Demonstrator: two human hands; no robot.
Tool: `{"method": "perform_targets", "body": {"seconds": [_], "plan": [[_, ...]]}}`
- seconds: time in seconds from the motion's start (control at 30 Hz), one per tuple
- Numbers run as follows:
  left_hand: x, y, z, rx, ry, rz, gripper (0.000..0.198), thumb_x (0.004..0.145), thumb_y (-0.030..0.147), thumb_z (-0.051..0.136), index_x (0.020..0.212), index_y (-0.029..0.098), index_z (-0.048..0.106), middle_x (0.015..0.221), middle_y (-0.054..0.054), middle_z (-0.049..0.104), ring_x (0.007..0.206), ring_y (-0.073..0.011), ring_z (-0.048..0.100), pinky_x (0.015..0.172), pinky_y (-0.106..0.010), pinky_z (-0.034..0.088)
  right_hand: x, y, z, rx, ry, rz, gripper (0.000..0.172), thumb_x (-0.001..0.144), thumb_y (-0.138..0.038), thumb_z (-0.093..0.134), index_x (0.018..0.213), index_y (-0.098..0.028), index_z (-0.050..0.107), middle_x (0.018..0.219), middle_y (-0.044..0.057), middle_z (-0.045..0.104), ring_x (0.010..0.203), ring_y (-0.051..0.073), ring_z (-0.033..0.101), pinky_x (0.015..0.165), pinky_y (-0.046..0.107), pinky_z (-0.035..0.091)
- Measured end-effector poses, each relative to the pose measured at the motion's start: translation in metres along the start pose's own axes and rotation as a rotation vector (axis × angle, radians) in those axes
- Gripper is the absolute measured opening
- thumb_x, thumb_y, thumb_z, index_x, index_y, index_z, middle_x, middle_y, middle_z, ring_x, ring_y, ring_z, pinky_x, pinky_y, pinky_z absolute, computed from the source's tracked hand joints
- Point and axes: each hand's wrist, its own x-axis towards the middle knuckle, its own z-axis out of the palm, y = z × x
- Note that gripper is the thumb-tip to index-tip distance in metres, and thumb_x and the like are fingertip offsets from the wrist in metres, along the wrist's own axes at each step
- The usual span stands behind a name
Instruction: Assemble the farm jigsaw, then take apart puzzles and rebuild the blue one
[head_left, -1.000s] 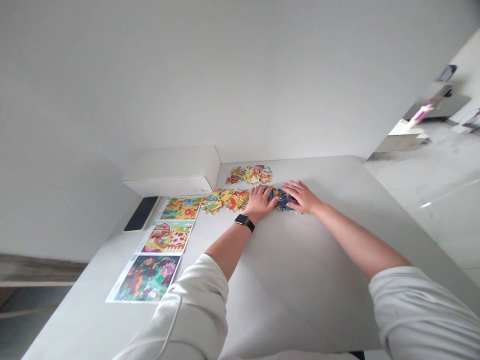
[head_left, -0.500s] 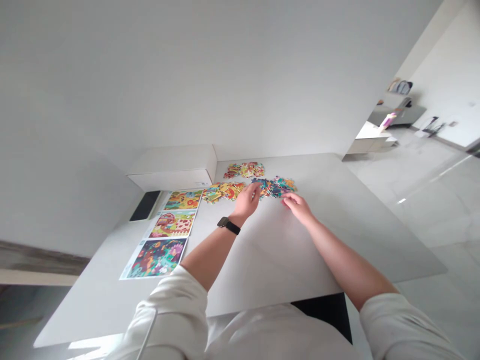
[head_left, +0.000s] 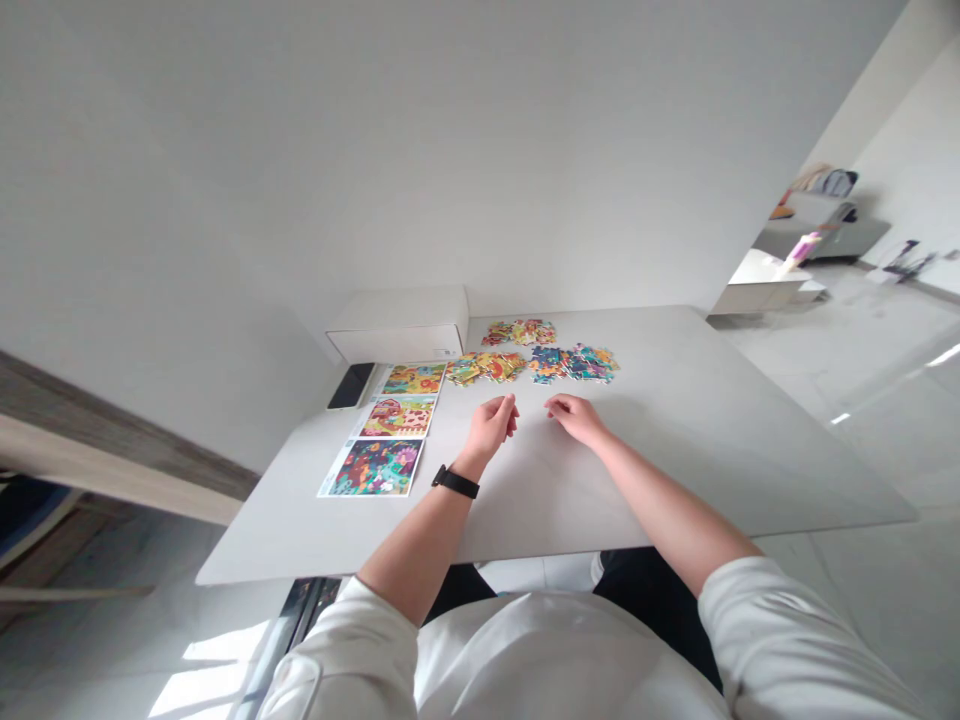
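A phone [head_left: 351, 386] with a black screen lies on the pale desk [head_left: 750, 440], just in front of the left part of the white box [head_left: 397, 342]. Next to the phone, three printed pictures [head_left: 376, 468] form a column that runs from in front of the box toward the person. A black watch [head_left: 455, 482] circles the left wrist, nearer the person than the box. The yellow puzzle pile [head_left: 486, 368] lies just off the box's right front corner. The left hand [head_left: 491, 425] is forward and right of the box, its fingers loosely curled; I cannot tell whether they hold anything. The red-and-cream puzzle pile [head_left: 519, 332] sits right of the box, near the wall [head_left: 570, 200]. The blue-and-purple puzzle pile [head_left: 574, 364] lies farther right of the box. The right hand [head_left: 576, 418], also well right of the box and nearer the person, has its fingers bent inward, and whether anything is between them cannot be seen.
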Motion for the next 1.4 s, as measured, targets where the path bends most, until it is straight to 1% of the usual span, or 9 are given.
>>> {"method": "perform_targets", "body": {"seconds": [0.13, 0.23, 0.33, 0.43, 0.6, 0.73, 0.97, 1.17, 1.4], "plan": [[0.017, -0.011, 0.012, -0.069, 0.013, -0.060, 0.058, 0.090, 0.075, 0.061, 0.072, 0.020, 0.059, 0.056, 0.001, 0.056, 0.045, -0.0106, 0.051, 0.042, -0.023, 0.036, -0.007, 0.003, 0.000, -0.048, 0.077, -0.050, 0.027, 0.095, -0.044, 0.060, 0.096, -0.026, 0.080, 0.083, 0.001, 0.080, 0.080, 0.021, 0.072, 0.080, 0.032, 0.054], [0.029, -0.019, 0.017, -0.063, 0.049, -0.064, 0.056, 0.090, 0.074, 0.059, 0.073, 0.021, 0.058, 0.057, 0.001, 0.056, 0.046, -0.0114, 0.052, 0.043, -0.023, 0.037, -0.009, 0.003, 0.000, -0.058, 0.070, -0.044, 0.026, 0.095, -0.044, 0.061, 0.093, -0.026, 0.080, 0.080, 0.001, 0.078, 0.076, 0.021, 0.070, 0.077, 0.032, 0.053], [0.033, -0.028, 0.014, 0.027, 0.068, -0.035, 0.056, 0.092, 0.074, 0.057, 0.072, 0.021, 0.059, 0.057, 0.001, 0.058, 0.048, -0.0119, 0.052, 0.046, -0.023, 0.038, -0.007, 0.004, 0.000, -0.031, 0.046, -0.016, 0.028, 0.095, -0.048, 0.062, 0.093, -0.026, 0.079, 0.078, 0.001, 0.077, 0.072, 0.020, 0.069, 0.072, 0.030, 0.052], [0.031, -0.033, 0.008, 0.150, 0.002, 0.039, 0.056, 0.093, 0.072, 0.058, 0.071, 0.021, 0.063, 0.058, 0.000, 0.060, 0.051, -0.0126, 0.054, 0.052, -0.024, 0.041, -0.004, 0.004, -0.002, 0.002, 0.038, -0.014, 0.031, 0.094, -0.050, 0.060, 0.093, -0.025, 0.079, 0.076, 0.001, 0.076, 0.071, 0.020, 0.069, 0.070, 0.029, 0.051], [0.029, -0.029, 0.004, 0.232, -0.026, 0.070, 0.054, 0.096, 0.068, 0.057, 0.071, 0.021, 0.066, 0.058, -0.001, 0.061, 0.052, -0.0132, 0.053, 0.053, -0.025, 0.040, 0.002, 0.002, -0.006, 0.015, 0.029, -0.034, 0.031, 0.095, -0.050, 0.059, 0.094, -0.026, 0.079, 0.076, 0.001, 0.075, 0.071, 0.020, 0.068, 0.069, 0.029, 0.050], [0.031, -0.020, -0.012, 0.158, -0.012, 0.022, 0.053, 0.094, 0.068, 0.061, 0.071, 0.021, 0.066, 0.057, -0.001, 0.060, 0.050, -0.0125, 0.049, 0.049, -0.024, 0.037, 0.002, 0.002, -0.011, 0.001, 0.043, -0.018, 0.031, 0.095, -0.049, 0.060, 0.094, -0.025, 0.081, 0.076, 0.002, 0.076, 0.070, 0.020, 0.068, 0.069, 0.030, 0.051], [0.039, -0.013, -0.053, -0.221, 0.198, 0.056, 0.045, 0.092, 0.061, 0.067, 0.070, 0.023, 0.057, 0.054, 0.003, 0.046, 0.043, -0.0096, 0.035, 0.043, -0.024, 0.025, -0.001, 0.006, -0.020, -0.058, 0.061, -0.026, 0.033, 0.098, -0.049, 0.057, 0.100, -0.027, 0.082, 0.080, 0.003, 0.078, 0.072, 0.021, 0.070, 0.071, 0.031, 0.054], [0.038, -0.019, -0.039, -0.282, 0.130, 0.089, 0.053, 0.094, 0.061, 0.064, 0.062, 0.022, 0.051, 0.058, 0.001, 0.047, 0.047, -0.0093, 0.036, 0.045, -0.025, 0.025, -0.003, 0.008, -0.022, -0.291, 0.120, -0.159, 0.031, 0.099, -0.038, 0.055, 0.112, -0.027, 0.081, 0.100, 0.007, 0.082, 0.082, 0.024, 0.072, 0.082, 0.036, 0.058], [0.041, -0.023, -0.023, -0.206, 0.043, 0.013, 0.046, 0.089, 0.063, 0.066, 0.071, 0.021, 0.060, 0.057, 0.002, 0.049, 0.048, -0.0100, 0.036, 0.047, -0.025, 0.023, -0.002, 0.001, -0.022, -0.628, 0.160, -0.188, 0.038, 0.103, -0.024, 0.048, 0.126, -0.020, 0.078, 0.118, 0.015, 0.076, 0.112, 0.031, 0.069, 0.107, 0.044, 0.054]]}}
